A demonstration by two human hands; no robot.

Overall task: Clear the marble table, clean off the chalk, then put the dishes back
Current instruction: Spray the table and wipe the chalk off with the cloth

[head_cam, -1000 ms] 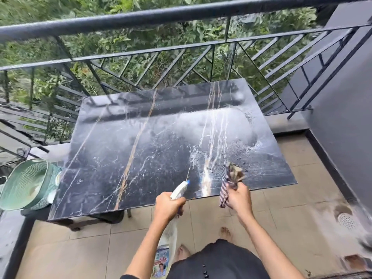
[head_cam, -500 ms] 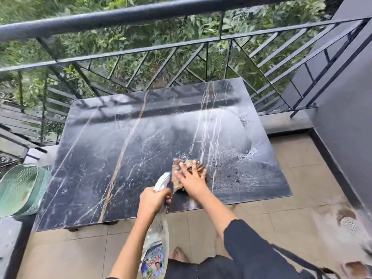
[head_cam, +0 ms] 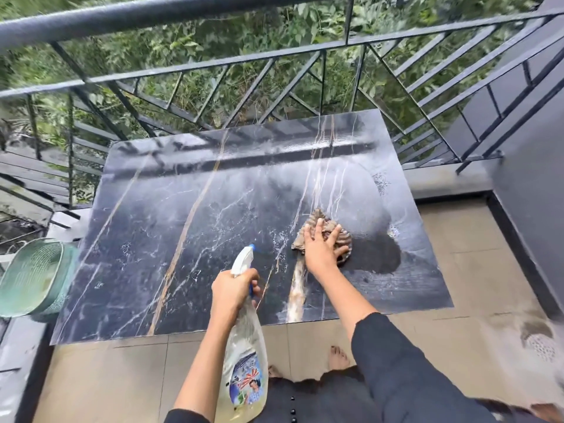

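**Cloth pressed flat on the marble, spray bottle gripped at the near edge**

At the far left, a pale green mesh basket (head_cam: 33, 279) stands just beside the table's left edge, lower than the top. The marble table (head_cam: 171, 239) fills the middle of the view. It is a dark, almost black slab with thin white veins and a few long tan streaks running from the near edge to the far one. Its surface is glossy and mirrors the black railing (head_cam: 183, 13) behind it. A pale, cloudy film lies across the middle and far right of the top; whether this is chalk, spray or glare cannot be told.

The left hand (head_cam: 233, 290) is over the near middle of the table, its fingers curled tight round the neck of a spray bottle (head_cam: 244, 367). The white nozzle points away over the tabletop. The clear body, with a printed label and yellowish liquid inside, hangs down past the near edge.

To the right, apart from the left hand, the right hand (head_cam: 320, 251) lies palm down on a crumpled brown striped cloth (head_cam: 318, 215). Its fingers are spread and press the cloth onto the marble, right of centre. Just right of the cloth is a darker, wet-looking patch (head_cam: 378, 257), with small white foamy specks (head_cam: 393, 232) at its far rim.

Beyond the table's right edge are beige floor tiles (head_cam: 476, 270), a round drain (head_cam: 540, 346) and a grey wall (head_cam: 534, 209).
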